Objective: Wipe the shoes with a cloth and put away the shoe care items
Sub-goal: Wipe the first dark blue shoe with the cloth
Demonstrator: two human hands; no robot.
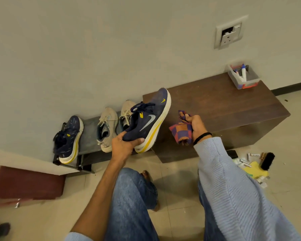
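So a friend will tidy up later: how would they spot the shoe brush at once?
Find the low dark-brown wooden bench against the wall. On the tiled floor in front of its right end lies a small heap of care items, partly on a yellow cloth. The shoe brush is the only one with black bristles; the rest are small pale tubes.

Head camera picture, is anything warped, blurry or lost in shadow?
Head view: wide-angle bend curves the wooden bench; navy shoe and checked cloth look sharp; lower-left corner is blurred; light is dim and even, soft shadow beneath the bench.
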